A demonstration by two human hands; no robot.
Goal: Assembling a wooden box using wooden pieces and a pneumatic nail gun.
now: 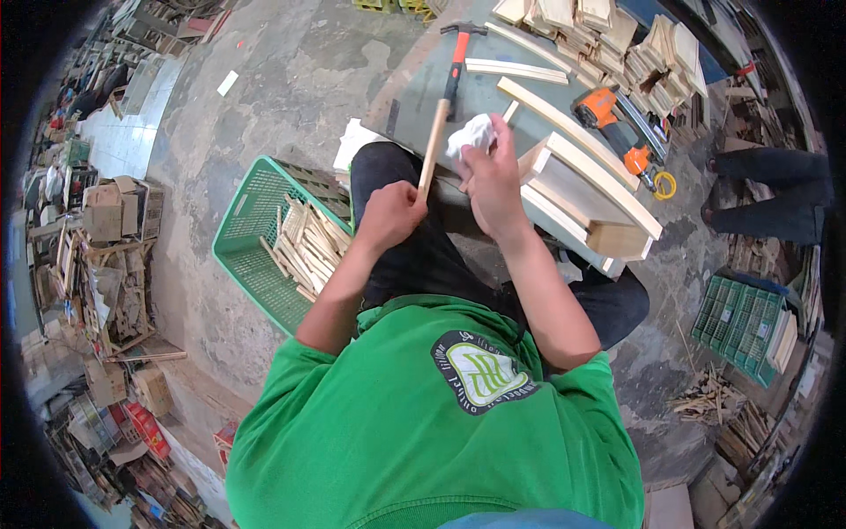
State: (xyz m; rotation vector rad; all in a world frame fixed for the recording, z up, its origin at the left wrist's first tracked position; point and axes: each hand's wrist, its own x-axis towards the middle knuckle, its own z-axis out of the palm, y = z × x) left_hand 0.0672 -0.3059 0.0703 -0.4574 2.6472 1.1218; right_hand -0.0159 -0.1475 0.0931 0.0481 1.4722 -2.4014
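The curled left hand (392, 214) clamps 1 wooden stick (434, 145); the raised right hand (493, 181) pinches a white cloth (471, 135).

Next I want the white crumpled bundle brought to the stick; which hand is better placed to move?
Probably the right hand: it already holds the white bundle, just beside the wooden stick. The left hand grips the stick's near end and could steady it.

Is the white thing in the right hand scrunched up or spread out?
Scrunched up: the white thing is a small, crumpled lump held in the fingers of the right hand.
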